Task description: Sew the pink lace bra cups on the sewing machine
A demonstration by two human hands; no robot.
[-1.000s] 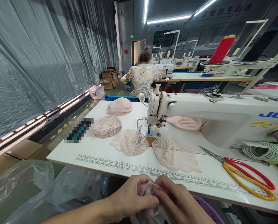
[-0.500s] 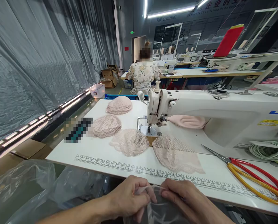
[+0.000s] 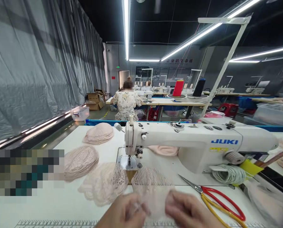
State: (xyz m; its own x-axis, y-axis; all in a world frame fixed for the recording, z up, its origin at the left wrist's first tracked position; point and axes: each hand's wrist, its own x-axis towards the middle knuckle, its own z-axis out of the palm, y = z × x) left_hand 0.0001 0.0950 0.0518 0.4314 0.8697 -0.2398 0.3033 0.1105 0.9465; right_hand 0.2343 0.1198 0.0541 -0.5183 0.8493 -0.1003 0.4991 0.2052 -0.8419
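My left hand (image 3: 126, 210) and my right hand (image 3: 185, 207) are held near the table's front, fingers closed in a pinch and blurred by motion. Stretched between them is a piece of sheer whitish fabric (image 3: 154, 202), partly see-through. Behind it lies a pale pink lace cup piece (image 3: 148, 177), partly covered by the fabric. Another lace piece (image 3: 101, 183) lies to its left. Just beyond both stands a white sewing machine (image 3: 160, 134), its presser foot over the metal needle plate (image 3: 122, 162).
Two stacks of lace pieces, a nearer one (image 3: 82, 161) and a farther one (image 3: 99, 133), sit on the left. Scissors (image 3: 202, 190) with red and yellow handles lie at right, near a coil of pale cord (image 3: 228, 174). A person (image 3: 127, 99) sits ahead, facing away.
My view has tilted up and shifted right. Both hands have risen from below the table edge to over the tabletop, the sheer fabric still between them. The lace pieces appear unmoved on the table.
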